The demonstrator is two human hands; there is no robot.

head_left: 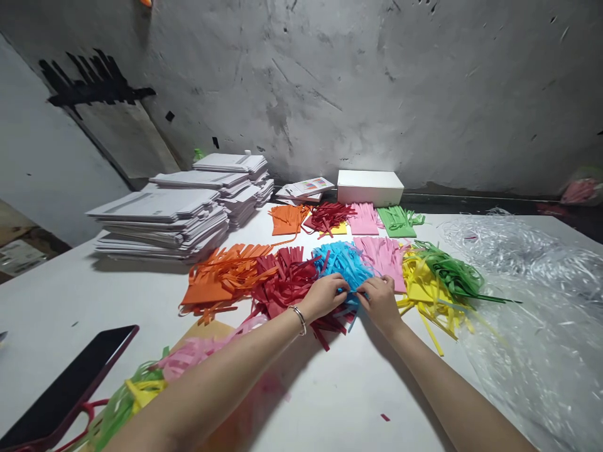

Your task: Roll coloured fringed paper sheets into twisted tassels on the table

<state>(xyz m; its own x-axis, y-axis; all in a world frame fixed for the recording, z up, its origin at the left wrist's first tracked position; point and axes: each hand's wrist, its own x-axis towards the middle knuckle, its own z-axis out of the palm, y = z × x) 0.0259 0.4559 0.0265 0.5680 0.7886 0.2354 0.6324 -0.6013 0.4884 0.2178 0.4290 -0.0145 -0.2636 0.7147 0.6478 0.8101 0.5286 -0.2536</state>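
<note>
My left hand [328,296], a bracelet at its wrist, pinches the near edge of a blue paper fringe [346,263]. Close beside it, the fingers of my right hand [380,302] are pressed together on the same blue strips. Dark red paper fringe [285,276] lies left of the blue, partly under my left hand. Beyond my right hand is a pink paper fringe [384,257]. Yellow fringe [419,289] and dark green strips [450,270] lie farther right, while an orange fringe [221,276] spreads on the left.
Several stacks of flat white boxes [160,216] stand at the left rear. A white box [370,187] sits by the wall. Clear plastic bags [532,326] cover the right side. A dark phone or tablet [75,383] and pink strips [198,355] lie near my left forearm.
</note>
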